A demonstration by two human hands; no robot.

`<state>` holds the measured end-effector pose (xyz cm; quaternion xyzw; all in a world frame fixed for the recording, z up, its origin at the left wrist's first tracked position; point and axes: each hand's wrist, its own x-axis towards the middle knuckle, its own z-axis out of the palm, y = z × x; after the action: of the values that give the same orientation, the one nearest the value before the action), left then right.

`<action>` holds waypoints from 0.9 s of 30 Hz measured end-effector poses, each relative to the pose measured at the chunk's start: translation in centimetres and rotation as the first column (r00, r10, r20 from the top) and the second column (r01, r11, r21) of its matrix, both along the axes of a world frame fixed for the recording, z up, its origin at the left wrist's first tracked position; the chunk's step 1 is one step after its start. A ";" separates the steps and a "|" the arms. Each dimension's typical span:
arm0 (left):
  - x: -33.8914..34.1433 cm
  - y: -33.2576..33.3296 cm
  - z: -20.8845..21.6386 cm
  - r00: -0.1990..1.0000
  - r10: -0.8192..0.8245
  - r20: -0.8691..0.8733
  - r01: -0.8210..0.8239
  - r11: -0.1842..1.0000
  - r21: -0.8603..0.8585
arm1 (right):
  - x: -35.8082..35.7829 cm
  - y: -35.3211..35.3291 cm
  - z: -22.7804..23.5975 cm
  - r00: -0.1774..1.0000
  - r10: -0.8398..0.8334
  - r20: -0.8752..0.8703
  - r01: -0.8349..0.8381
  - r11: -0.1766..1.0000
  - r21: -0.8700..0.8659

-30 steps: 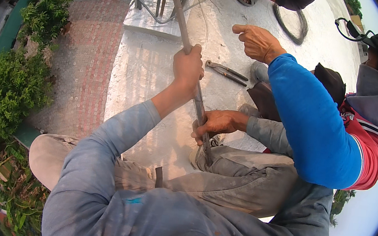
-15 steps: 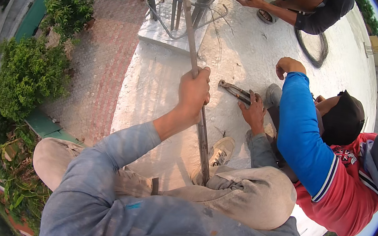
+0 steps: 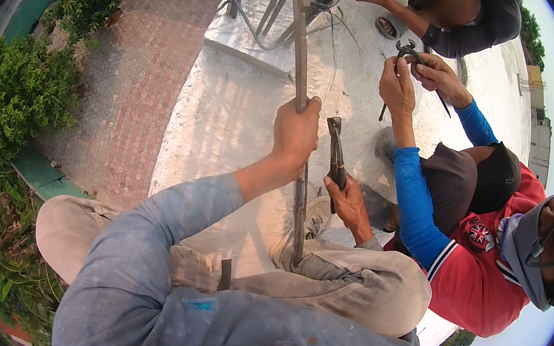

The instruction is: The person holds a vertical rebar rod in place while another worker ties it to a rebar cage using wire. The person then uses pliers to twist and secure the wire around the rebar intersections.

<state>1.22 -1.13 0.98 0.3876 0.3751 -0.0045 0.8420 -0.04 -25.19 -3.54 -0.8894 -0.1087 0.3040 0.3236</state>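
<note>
Centrally, a long steel rod [image 3: 299, 134] is gripped by the left hand [image 3: 296, 132], its fingers wrapped tight around the shaft, which runs from the upper middle of the frame down to the knees near the lower centre. Just right of it, a pair of pincers [image 3: 334, 156] is held by the right hand [image 3: 348, 202], fingers closed on the handles, jaws pointing up. At upper right, a bent tool [image 3: 408, 51] is worked by a co-worker's 2 hands [image 3: 413, 79] above the white concrete slab [image 3: 229, 112].
</note>
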 end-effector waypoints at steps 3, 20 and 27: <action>0.0 0.0 0.1 1.000 0.000 0.012 0.000 1.000 0.024 | 0.5 2.8 8.4 1.000 0.015 0.025 -0.017 0.994 0.108; -0.1 0.0 0.3 1.000 -0.008 0.020 0.006 0.997 0.080 | 15.7 12.5 18.5 0.540 0.682 0.493 -0.185 0.667 -0.722; -0.3 0.1 0.3 0.999 0.001 0.048 -0.003 1.000 0.031 | 16.2 12.8 17.4 0.399 0.741 0.540 -0.202 0.646 -0.736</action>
<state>0.95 -1.05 1.24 0.4002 0.3553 0.0114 0.8447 16.19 -12.36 13.86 -0.8981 -0.4117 -0.0398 -0.1493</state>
